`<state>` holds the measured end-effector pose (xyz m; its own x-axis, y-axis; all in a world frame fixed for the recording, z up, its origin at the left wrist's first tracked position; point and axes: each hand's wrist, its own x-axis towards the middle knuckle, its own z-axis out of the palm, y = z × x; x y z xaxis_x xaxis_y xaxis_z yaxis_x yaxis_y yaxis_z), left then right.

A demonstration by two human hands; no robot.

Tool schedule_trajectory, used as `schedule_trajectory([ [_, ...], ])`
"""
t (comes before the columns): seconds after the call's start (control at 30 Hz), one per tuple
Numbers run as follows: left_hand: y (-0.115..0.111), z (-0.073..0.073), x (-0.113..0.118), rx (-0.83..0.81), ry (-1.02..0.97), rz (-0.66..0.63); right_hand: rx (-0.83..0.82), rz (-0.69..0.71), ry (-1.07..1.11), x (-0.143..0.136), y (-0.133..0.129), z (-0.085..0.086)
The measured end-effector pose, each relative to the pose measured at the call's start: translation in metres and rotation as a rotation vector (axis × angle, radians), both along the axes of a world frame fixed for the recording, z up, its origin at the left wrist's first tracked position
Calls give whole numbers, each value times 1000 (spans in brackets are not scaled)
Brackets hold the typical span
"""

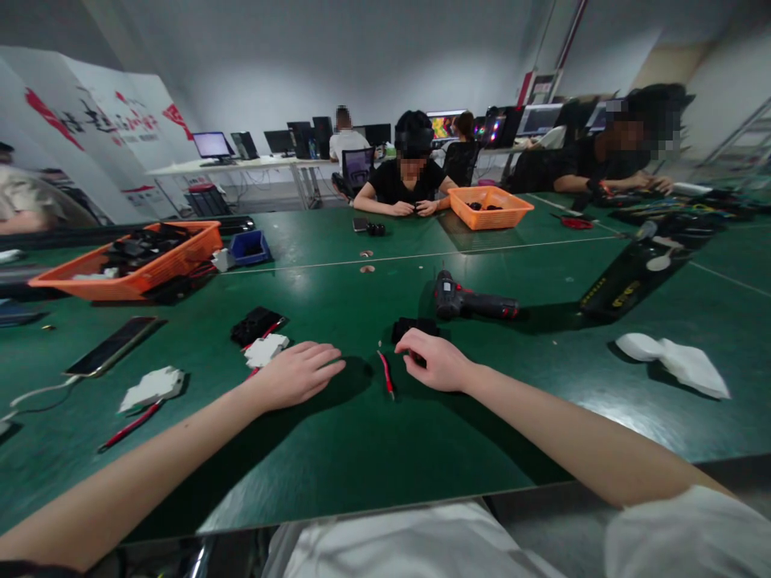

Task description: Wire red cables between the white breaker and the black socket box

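on the green table [337, 466], a red wire [386, 376] lies between the left hand [301, 375], fingers extended, seemingly empty, and the right hand [438, 363], fingers curled, grip unclear. a careless sweep could knock it away

Blk btl [639, 269] R; phone [113, 347] L; lit mon. [210, 145] bkgd.
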<state>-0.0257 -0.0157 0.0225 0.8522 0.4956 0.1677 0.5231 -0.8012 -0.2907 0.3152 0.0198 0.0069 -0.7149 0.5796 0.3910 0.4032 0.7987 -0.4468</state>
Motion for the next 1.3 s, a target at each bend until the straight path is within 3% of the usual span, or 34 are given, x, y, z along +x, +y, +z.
schedule_trajectory([
  [0.13, -5, -12, -65, -1, -142, 333, -24, -4, -8, -1, 1, -1],
  [0.2, -11, -21, -87, -37, -247, 435, -40, -10, -14, -2, 1, 0],
  [0.37, -31, -32, -110, -151, -378, 472, -37, -5, -40, -4, 0, 2],
  [0.47, -42, -33, -124, -127, -388, 507, -20, 7, -50, -4, 0, 2],
  [0.63, -43, -35, -157, 77, -338, 820, -21, 26, -64, -3, 2, 1],
  [0.73, -24, -34, -162, 130, -310, 968, -23, 33, -69, -4, 2, 1],
  [0.9, 18, -30, -140, 115, -390, 999, -28, 45, -78, -3, 2, 3],
  [1.0, 31, -22, -127, 151, -458, 1036, -23, 46, -95, -2, 2, 3],
  [1.17, 7, -3, -131, 178, -223, 1147, -2, 59, -96, -2, 3, 2],
  [1.3, -38, -8, -165, 106, -41, 1365, 7, 65, -89, -2, 2, 1],
])
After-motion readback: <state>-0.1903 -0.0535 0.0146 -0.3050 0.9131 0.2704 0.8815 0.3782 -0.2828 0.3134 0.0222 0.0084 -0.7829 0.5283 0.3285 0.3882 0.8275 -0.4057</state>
